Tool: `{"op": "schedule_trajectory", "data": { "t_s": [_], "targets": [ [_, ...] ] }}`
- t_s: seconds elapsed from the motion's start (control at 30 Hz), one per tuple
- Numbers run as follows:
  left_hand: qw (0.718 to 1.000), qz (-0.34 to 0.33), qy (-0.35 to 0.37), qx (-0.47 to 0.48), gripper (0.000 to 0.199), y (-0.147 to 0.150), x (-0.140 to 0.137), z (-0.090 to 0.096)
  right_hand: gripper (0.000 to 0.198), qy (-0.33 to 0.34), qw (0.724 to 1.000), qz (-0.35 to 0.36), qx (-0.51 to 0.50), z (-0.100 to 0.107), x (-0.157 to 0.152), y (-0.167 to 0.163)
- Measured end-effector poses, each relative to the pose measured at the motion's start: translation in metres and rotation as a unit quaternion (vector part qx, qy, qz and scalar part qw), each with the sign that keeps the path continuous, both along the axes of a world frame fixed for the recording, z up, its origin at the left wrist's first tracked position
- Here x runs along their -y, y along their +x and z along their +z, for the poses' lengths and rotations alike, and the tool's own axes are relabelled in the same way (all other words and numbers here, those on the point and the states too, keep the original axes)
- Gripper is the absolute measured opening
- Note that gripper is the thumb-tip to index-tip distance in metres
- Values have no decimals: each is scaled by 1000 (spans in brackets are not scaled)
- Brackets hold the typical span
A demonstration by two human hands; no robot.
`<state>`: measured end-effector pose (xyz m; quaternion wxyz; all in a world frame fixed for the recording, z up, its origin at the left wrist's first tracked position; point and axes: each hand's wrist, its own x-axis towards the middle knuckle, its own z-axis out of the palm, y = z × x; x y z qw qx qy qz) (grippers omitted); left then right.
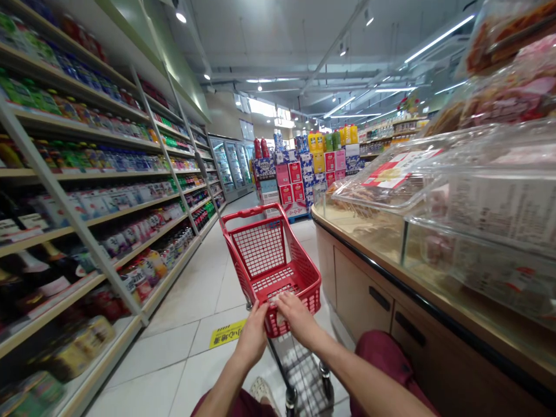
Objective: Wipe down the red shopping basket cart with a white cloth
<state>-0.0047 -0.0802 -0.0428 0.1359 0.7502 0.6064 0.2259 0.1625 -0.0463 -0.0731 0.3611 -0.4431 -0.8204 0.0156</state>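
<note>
In front of me stands a red plastic shopping cart (269, 284) with a lattice basket on a wheeled metal frame. Its red push handle (256, 212) is at the far side, away from me. My left hand (255, 329) grips the near rim of the basket at its left corner. Just to the right, my right hand (294, 314) has its fingers hooked over the same rim, close to the left hand. The undersides of the fingers are hidden. Two dark wheels show below the basket, between my knees.
Drink shelves (108, 174) line the left side. On the right, a wooden counter (360, 278) with a black edge bears clear food packs (391, 179). Stacked cartons (295, 179) and glass-door coolers (234, 165) stand ahead. A yellow floor sign (226, 334) lies left of the cart.
</note>
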Motion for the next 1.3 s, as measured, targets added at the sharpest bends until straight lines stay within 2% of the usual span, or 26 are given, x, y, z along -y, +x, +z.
{"op": "schedule_trajectory", "data": {
  "t_s": [0.03, 0.1, 0.2, 0.3, 0.37, 0.43, 0.5, 0.6, 0.67, 0.73, 0.8, 0.9, 1.0, 1.07, 1.13, 1.23, 1.3],
  "targets": [
    [1000, 1, -2, 0, 62, -1, 1, 1, 37, -5, 1000, -2, 10, 4, -2, 7],
    [1000, 7, -9, 3, 62, -2, 2, 3, 32, -23, 998, -51, 9, 15, -10, 31],
    [1000, 13, -10, 14, 64, -4, 4, 4, 34, -27, 994, -110, -6, 24, -20, 54],
    [1000, 12, -4, 21, 65, -6, 4, 3, 35, -21, 996, -91, 1, 14, -13, 29],
    [1000, 7, 0, 21, 65, -7, 4, 2, 34, -2, 999, -34, 12, 4, -6, 3],
    [1000, 8, 2, 20, 66, -8, 6, 1, 35, 19, 1000, 13, 15, -2, -5, -4],
    [1000, 17, -1, 17, 68, -11, 9, -1, 35, 24, 1000, -5, -4, -2, -14, 12],
    [999, 32, -5, 16, 70, -16, 14, -4, 37, 11, 995, -89, -43, -3, -28, 46],
    [999, 41, -5, 23, 71, -20, 15, -6, 39, 10, 994, -101, -49, -9, -26, 50],
    [998, 54, -2, 38, 71, -24, 14, -7, 41, 21, 996, -73, -50, -18, -15, 32],
    [996, 62, -1, 59, 70, -28, 10, -5, 44, 50, 997, -11, -58, -21, -2, 4],
    [992, 50, -29, 114, 73, -34, 5, -1, 45, 100, 989, 27, -105, -6, 6, -30],
    [985, 29, -61, 161, 76, -40, 2, 2, 38, 151, 980, 48, -119, 4, 6, -45],
    [983, 30, -59, 171, 77, -42, 1, 0, 31, 176, 975, 114, -73, -9, 12, -46],
    [984, 37, -48, 168, 77, -43, 3, -3, 26, 173, 973, 153, -29, -35, 24, -39],
    [988, 54, -29, 143, 72, -41, 7, -8, 26, 141, 983, 118, -20, -64, 38, -17],
    [990, 66, -25, 123, 70, -38, 9, -8, 30, 137, 986, 85, -32, -61, 38, -3]
  ]
}}
